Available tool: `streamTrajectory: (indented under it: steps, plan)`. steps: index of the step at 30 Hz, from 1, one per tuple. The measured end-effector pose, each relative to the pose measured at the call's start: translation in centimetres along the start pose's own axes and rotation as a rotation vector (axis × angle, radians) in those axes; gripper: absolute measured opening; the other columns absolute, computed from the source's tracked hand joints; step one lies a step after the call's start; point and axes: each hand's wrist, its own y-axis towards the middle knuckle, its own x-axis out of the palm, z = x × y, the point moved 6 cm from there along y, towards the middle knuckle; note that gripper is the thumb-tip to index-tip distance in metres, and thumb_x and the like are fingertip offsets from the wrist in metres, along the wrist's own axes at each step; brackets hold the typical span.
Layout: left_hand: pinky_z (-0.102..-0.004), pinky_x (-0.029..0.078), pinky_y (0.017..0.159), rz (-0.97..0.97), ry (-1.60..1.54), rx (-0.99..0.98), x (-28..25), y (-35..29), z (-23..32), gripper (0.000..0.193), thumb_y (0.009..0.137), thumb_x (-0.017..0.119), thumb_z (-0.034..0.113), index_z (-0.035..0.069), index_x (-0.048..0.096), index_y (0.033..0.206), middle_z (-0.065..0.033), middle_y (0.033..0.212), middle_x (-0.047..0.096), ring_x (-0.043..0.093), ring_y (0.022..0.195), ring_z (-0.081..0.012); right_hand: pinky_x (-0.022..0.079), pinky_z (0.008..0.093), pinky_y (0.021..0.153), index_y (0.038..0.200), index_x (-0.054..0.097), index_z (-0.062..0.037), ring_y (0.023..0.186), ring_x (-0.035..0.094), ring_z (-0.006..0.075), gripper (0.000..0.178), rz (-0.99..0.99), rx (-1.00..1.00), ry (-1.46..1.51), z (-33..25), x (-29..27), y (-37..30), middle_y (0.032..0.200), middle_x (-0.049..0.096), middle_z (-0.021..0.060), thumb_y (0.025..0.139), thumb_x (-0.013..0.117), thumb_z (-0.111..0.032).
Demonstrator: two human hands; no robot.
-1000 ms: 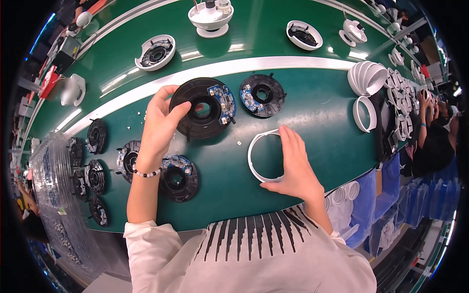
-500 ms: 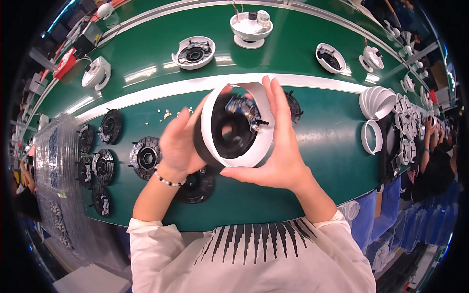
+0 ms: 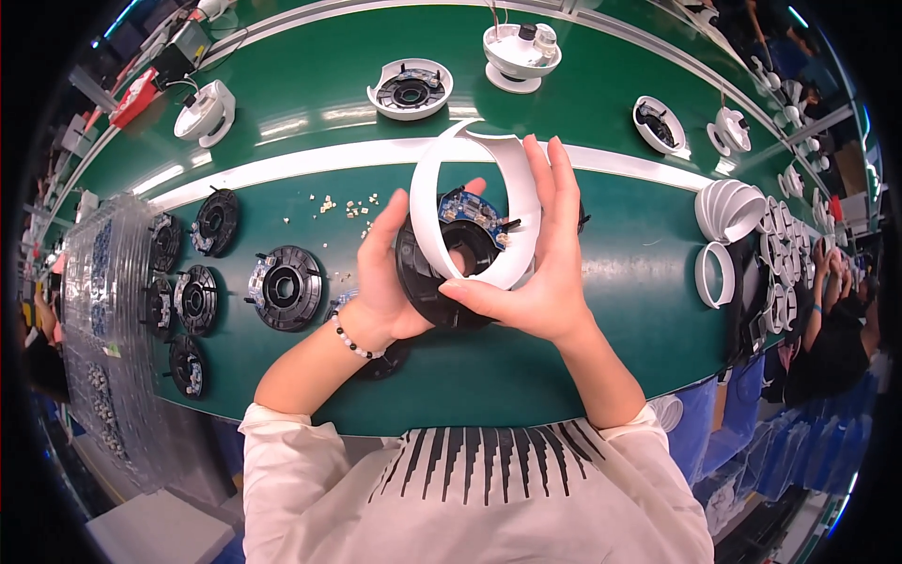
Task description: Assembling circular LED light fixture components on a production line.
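Above the bench, my left hand [image 3: 383,279] grips a black round base [image 3: 420,291] from its left side. A blue circuit board [image 3: 471,211] and a small black peg sit on the base. My right hand [image 3: 552,268] holds a white plastic ring [image 3: 428,211], thumb on its near rim and fingers along its right wall. The ring has a notch at its upper edge and stands tilted over the base, whose board shows through the opening. Whether ring and base touch along their lower edges I cannot tell.
Several black bases like the held one, such as this one [image 3: 286,288], lie at the left. Small pale pieces [image 3: 327,203] are scattered beyond my left hand. White rings [image 3: 725,211] are stacked at the right. On the far green surface stand white bowl-shaped assemblies [image 3: 521,58].
The white ring has lifted and tilted away from the black base, which now sits lower and shows more of its board. Both hands have shifted slightly; the whole view has moved a little.
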Motion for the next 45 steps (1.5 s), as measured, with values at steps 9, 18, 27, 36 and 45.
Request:
streamTrajectory:
  steps: [9, 18, 27, 36, 45]
  plan:
    - [-0.0380, 0.046, 0.082, 0.047, 0.025, -0.141, -1.6, 0.3, 1.1, 0.055, 0.086, 0.034, 0.048, 0.002, 0.051, 0.110, -0.0146, 0.105, 0.057, 0.057, 0.093, -0.0243, 0.026, 0.0392, 0.098, 0.132, 0.018, 0.0034, 0.118, 0.031, 0.0339, 0.113, -0.382, -0.149, -0.027, -2.1, -1.0, 0.8, 0.133, 0.026, 0.0201, 0.046, 0.081, -0.034]
    - [-0.0384, 0.048, 0.078, 0.095, -0.057, -0.182, -2.1, 0.2, 0.7, 0.047, 0.088, 0.031, 0.040, 0.003, 0.053, 0.108, -0.0155, 0.102, 0.058, 0.059, 0.088, -0.0257, 0.028, 0.0406, 0.096, 0.132, 0.019, 0.0012, 0.119, 0.029, 0.0347, 0.109, -0.495, -0.213, -0.109, -2.6, 0.0, 0.6, 0.132, 0.027, 0.0187, 0.046, 0.079, -0.029]
    - [-0.0456, 0.037, 0.093, -0.073, -0.003, -0.036, -0.4, 0.0, 1.5, 0.072, 0.082, 0.028, 0.060, 0.002, 0.035, 0.125, -0.0178, 0.123, 0.042, 0.044, 0.111, -0.0302, 0.031, 0.0404, 0.093, 0.130, 0.021, 0.0011, 0.114, 0.035, 0.0319, 0.108, -0.147, -0.032, 0.095, 0.1, 0.0, 0.3, 0.119, 0.037, 0.0195, 0.045, 0.080, -0.032]
    - [-0.0397, 0.045, 0.084, 0.131, 0.146, 0.158, -0.7, 0.2, 2.7, 0.056, 0.084, 0.034, 0.048, 0.003, 0.045, 0.114, -0.0134, 0.107, 0.053, 0.054, 0.097, -0.0242, 0.028, 0.0356, 0.099, 0.131, 0.016, 0.0033, 0.120, 0.034, 0.0277, 0.108, -0.104, 0.007, 0.433, 0.3, 0.6, 1.3, 0.131, 0.025, 0.0215, 0.048, 0.081, -0.020]
    - [-0.0350, 0.043, 0.087, 0.243, 0.222, 0.242, -0.8, 0.1, 2.3, 0.066, 0.084, 0.026, 0.058, 0.003, 0.045, 0.115, -0.0131, 0.110, 0.051, 0.050, 0.101, -0.0214, 0.027, 0.0407, 0.097, 0.131, 0.021, 0.0022, 0.120, 0.030, 0.0329, 0.113, -0.159, -0.212, -0.327, -1.9, 1.5, 0.5, 0.132, 0.027, 0.0217, 0.044, 0.082, -0.038]
